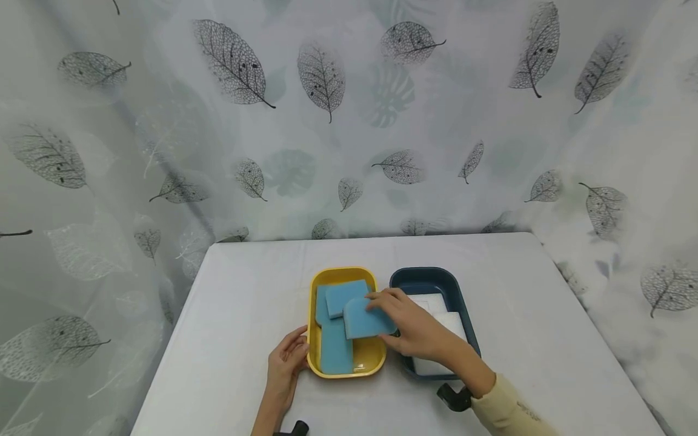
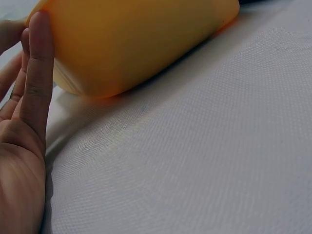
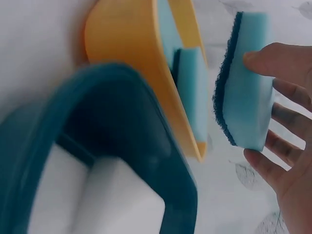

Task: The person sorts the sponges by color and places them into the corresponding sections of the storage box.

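Observation:
My right hand pinches a light-blue sponge between thumb and fingers, above the right part of the yellow tray. The right wrist view shows this sponge with a dark-blue scouring layer on one face, held apart from the tray. Several other blue sponges lie in the yellow tray, some overlapping. At the tray's left side, my left hand touches the rim and outer wall. Its nearest finger lies straight against the yellow wall in the left wrist view.
A dark-blue tray stands just right of the yellow one and holds white blocks, partly hidden under my right forearm. Both trays rest on a white-covered table. Leaf-patterned curtains hang behind and at both sides.

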A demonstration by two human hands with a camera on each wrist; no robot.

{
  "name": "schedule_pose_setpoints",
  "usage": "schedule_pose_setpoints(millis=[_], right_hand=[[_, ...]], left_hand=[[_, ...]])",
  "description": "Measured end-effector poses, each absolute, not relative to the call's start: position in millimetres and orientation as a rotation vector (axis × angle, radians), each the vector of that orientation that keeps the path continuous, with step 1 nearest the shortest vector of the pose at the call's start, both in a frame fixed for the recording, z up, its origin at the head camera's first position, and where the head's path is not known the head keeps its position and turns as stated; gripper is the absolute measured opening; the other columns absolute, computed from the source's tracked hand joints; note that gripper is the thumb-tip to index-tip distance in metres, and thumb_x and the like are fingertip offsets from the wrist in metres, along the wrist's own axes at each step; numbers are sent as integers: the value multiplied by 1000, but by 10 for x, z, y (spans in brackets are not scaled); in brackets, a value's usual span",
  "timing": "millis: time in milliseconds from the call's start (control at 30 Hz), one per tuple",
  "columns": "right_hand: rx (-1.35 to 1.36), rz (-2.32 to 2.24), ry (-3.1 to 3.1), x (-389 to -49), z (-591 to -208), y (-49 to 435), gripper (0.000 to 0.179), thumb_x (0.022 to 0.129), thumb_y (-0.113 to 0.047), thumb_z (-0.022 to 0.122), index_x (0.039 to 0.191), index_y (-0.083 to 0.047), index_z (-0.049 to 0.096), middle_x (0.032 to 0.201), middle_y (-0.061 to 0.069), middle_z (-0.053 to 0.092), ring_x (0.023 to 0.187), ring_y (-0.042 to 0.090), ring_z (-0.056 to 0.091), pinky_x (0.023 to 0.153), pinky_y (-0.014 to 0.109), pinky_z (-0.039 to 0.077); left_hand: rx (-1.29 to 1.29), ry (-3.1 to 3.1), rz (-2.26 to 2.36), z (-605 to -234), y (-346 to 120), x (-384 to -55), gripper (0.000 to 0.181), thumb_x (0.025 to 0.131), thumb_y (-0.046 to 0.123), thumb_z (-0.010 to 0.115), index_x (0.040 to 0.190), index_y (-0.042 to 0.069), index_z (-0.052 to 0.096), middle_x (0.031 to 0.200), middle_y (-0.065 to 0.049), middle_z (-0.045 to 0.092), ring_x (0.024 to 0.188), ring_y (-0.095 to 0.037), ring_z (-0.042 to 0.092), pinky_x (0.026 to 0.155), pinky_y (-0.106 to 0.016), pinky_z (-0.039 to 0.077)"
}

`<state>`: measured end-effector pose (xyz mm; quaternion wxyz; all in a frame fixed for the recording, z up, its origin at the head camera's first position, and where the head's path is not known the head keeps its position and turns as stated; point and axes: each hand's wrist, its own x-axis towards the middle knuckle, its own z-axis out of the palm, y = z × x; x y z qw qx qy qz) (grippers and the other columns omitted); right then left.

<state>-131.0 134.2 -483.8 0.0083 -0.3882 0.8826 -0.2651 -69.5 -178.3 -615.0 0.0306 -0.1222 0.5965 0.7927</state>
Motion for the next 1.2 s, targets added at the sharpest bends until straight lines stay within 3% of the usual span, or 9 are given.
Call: schedule_pose_setpoints(millis=[267, 600, 1200], right_hand=[[-1347, -767, 2667, -1317, -4935, 1128, 48, 91, -18, 78, 133, -22, 56, 155, -3, 50, 145, 18, 45, 117, 40, 48], [-1320, -598, 2577, -1344, -5078, 949, 43, 95, -24, 76, 134, -19, 58, 154, 1, 53, 144, 21, 50, 119, 39, 47], [-1277, -518, 2610, -1234, -5109, 1014, 51, 95, -28, 78, 140, -20, 55, 161, 5, 48, 148, 26, 45, 121, 44, 45]], left_hand=[[-365, 1821, 2459, -6144, -1757, -657, 48, 98, 7, 70, 143, 1, 57, 108, -7, 66, 84, -8, 66, 66, -21, 61], [-364, 1819, 2460, -6152, -1777, -654, 48, 97, 8, 70, 144, 1, 57, 108, -6, 66, 84, -8, 65, 65, -21, 60], [-390, 1821, 2444, -6163, -1747, -605, 50, 97, 10, 71, 144, -1, 56, 108, -5, 67, 83, -8, 66, 65, -22, 60]])
